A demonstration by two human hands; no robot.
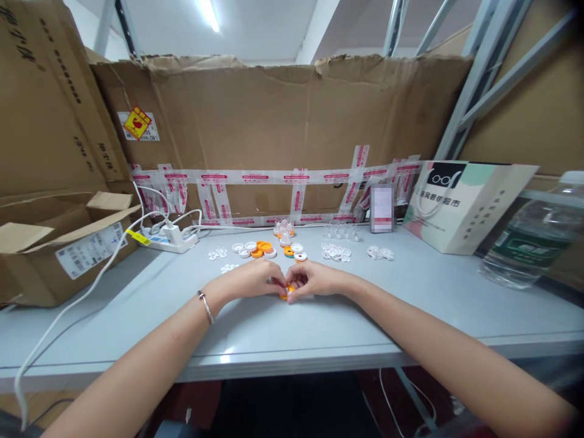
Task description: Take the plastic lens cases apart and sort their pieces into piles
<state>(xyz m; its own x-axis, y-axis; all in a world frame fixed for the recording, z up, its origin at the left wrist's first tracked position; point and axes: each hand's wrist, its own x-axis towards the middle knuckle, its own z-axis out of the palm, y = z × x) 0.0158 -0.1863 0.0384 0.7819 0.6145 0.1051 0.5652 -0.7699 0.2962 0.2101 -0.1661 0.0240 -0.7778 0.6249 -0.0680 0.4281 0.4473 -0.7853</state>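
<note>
My left hand (262, 278) and my right hand (311, 281) meet at the middle of the grey table. Between their fingertips is a small orange round part (285, 297), pinched from both sides and partly hidden by the fingers. Just beyond the hands lie orange round parts (258, 250) together with white round rings (244, 250). A second small group, with a white ring (300, 257) in it, sits right behind my right hand. Farther back stands a cluster of clear plastic pieces (285, 229) with some orange at its base.
Flat clear pieces (336, 252) and small white pieces (218, 253) lie in piles. A power strip (171, 240) with white cables and an open cardboard box (68, 255) are on the left. At the right stand a phone (382, 210), a paper bag (465, 210) and a water bottle (524, 243).
</note>
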